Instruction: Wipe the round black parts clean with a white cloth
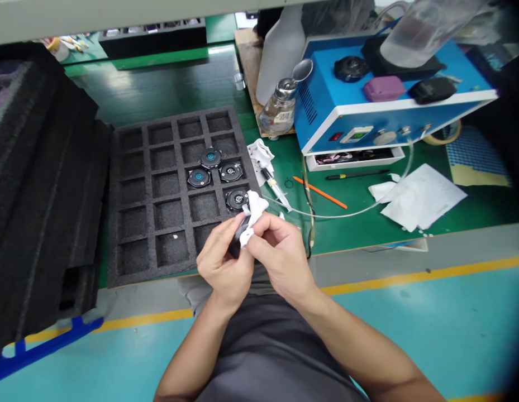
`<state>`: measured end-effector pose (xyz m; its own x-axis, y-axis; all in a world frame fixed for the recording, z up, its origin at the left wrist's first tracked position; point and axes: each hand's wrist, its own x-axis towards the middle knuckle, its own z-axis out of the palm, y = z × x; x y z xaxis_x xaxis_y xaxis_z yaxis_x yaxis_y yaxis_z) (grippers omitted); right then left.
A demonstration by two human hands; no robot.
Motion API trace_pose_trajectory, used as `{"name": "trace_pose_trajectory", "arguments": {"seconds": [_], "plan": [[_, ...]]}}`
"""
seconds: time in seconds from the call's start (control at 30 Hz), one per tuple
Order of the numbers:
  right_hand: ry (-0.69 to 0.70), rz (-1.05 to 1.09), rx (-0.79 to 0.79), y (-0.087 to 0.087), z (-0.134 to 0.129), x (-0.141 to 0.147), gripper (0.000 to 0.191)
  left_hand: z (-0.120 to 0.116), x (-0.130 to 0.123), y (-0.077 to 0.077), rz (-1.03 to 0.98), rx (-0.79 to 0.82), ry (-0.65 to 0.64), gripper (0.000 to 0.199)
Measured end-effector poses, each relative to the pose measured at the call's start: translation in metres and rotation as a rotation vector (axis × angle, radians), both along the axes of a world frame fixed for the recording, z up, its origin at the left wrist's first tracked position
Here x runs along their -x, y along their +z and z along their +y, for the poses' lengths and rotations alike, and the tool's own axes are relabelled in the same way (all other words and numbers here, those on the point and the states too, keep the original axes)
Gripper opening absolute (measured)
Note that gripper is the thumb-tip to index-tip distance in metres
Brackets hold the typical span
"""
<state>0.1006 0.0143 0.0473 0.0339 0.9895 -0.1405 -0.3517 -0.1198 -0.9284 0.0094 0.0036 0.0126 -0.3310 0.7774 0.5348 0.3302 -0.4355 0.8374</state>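
Close to my body, just over the tray's near right corner, both hands meet. My left hand (223, 259) is closed around a small dark piece (241, 228), perhaps a watch case, mostly covered by fingers. A crumpled white wipe (257, 205) is pinched in my right hand (282, 254) and pressed against that piece. Behind them lies a black foam tray (131, 215) with square compartments. Several round black watch cases (199, 177) sit in or across its right-hand compartments; one watch case (236, 199) is right beside the wipe.
Right of the tray lie a syringe (277, 188), an orange stick (320, 192) and white paper sheets (427, 195). A blue machine (376, 120) with a thin tube stands behind, near a glass bottle (280, 109). Stacked black foam trays (41, 184) rise at left.
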Motion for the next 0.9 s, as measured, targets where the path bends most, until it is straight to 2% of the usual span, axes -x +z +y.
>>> {"name": "trace_pose_trajectory", "arguments": {"seconds": [0.23, 0.37, 0.53, 0.7, 0.8, 0.9], "plan": [[0.017, 0.17, 0.083, -0.003, -0.003, 0.007, 0.019, 0.0, 0.001, -0.009, -0.068, -0.067, -0.003, 0.042], [0.037, 0.295, 0.178, 0.004, 0.0, 0.01, 0.02, 0.0, 0.001, -0.012, -0.109, -0.093, 0.0, 0.036], [0.162, 0.438, 0.341, 0.014, 0.005, 0.005, 0.021, 0.001, 0.0, -0.012, -0.19, -0.198, -0.006, 0.031], [0.239, 0.542, 0.463, 0.009, 0.009, 0.0, 0.022, -0.004, 0.003, -0.013, -0.062, -0.323, -0.036, 0.034], [0.26, 0.566, 0.46, 0.006, 0.013, -0.006, 0.018, -0.009, 0.004, -0.005, -0.015, -0.383, -0.095, 0.033], [0.249, 0.546, 0.32, 0.004, 0.016, -0.018, 0.019, -0.009, 0.005, 0.012, -0.246, -0.295, -0.06, 0.029]]}}
